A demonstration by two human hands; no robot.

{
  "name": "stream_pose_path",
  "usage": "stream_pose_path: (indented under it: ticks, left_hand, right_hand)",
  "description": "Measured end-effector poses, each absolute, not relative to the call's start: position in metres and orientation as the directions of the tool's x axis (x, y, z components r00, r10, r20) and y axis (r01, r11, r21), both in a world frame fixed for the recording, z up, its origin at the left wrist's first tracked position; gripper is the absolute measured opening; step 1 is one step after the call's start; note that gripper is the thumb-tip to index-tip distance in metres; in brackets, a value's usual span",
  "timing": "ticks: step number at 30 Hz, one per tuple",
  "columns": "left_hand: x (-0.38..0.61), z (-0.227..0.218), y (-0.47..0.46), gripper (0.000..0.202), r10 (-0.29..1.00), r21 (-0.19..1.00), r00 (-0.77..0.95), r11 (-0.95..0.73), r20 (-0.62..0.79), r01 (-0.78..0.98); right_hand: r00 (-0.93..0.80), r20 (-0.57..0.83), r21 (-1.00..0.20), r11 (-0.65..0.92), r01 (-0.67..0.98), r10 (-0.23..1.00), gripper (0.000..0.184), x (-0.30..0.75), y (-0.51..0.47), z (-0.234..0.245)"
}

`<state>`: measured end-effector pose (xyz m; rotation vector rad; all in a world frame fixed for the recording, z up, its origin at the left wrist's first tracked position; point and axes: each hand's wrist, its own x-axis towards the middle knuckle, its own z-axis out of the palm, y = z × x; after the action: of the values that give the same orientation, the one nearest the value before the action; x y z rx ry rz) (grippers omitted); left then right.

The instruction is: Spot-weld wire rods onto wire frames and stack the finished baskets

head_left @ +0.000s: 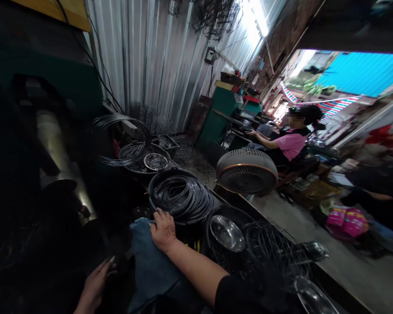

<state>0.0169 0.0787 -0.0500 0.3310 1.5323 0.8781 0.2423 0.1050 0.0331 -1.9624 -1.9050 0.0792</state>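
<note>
The corrugated metal wall (124, 52) fills the background, and a dark machine with a pale metal cylinder (49, 139) takes up the left side. Past the work area, a co-worker in a pink top (293, 146) sits beyond a round fan (247, 172). Closer in, a black tub (152, 200) sits in front of the person, just beyond the right hand, and in it lies the wire coil (183, 198), many loops heaped loosely. Blue cloth (150, 257), perhaps a trouser leg, shows below the tub, left of a shiny steel bowl (227, 233). The right hand (163, 229) rests at the cloth's upper edge beside the tub's rim, fingers bent and close together; whether they pinch cloth or rim, I cannot tell. The left hand (98, 279) is low by the machine, fingers loosely extended, and in that dark I cannot tell whether anything is between them. The likeliest trouble, I'd judge, is loops snagging on one another if one is pulled from the heap, or a springy wire end scratching the bare fingers; poor light near the machine could cause a knock. The coil lies roughly flat, its opening facing up; its longer spread runs from upper left to lower right, though no free end shows clearly enough to give a pointing direction.
</note>
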Motion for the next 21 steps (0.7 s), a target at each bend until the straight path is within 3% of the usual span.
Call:
stream_pose_path:
  ticks: [12,21]
  left_hand:
    - [0.017,-0.056,0.081,0.022,0.628,0.642,-0.167,0.687,-0.760,-0.340]
    - [0.031,-0.051,0.084,0.023,0.667,0.678,-0.141,0.690,-0.732,-0.252]
  right_hand:
    - [0.065,0.287,-0.366,0.047,0.930,0.956,0.031,0.242,0.106,0.031]
    - [0.056,0.319,-0.351,0.063,0.934,0.946,0.030,0.251,0.103,0.029]
